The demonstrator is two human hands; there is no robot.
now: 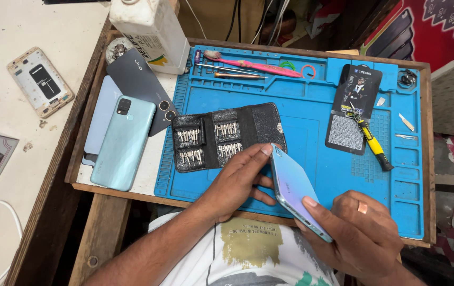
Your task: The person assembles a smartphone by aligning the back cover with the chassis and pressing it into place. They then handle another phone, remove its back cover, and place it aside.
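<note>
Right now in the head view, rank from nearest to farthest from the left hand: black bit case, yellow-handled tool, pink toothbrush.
From the left hand:
1. Black bit case, just above it, fingers at its edge.
2. Pink toothbrush, along the mat's top.
3. Yellow-handled tool, far right.

The glossy, smooth pale-blue phone back (pixel 296 188) gleams; the blue rubbery matt work mat (pixel 311 114) at twelve o'clock bears a grainy black leatherette bit wallet (pixel 227 135) on the worn wooden bench (pixel 100 222).

Your left hand (pixel 237 180) — forearm bare, reaching in from lower left, fingers extended, thumb tip raised. Your right hand (pixel 356 233) — lower right, fingers curled, thumb pressed forward, ring on one finger.
</note>
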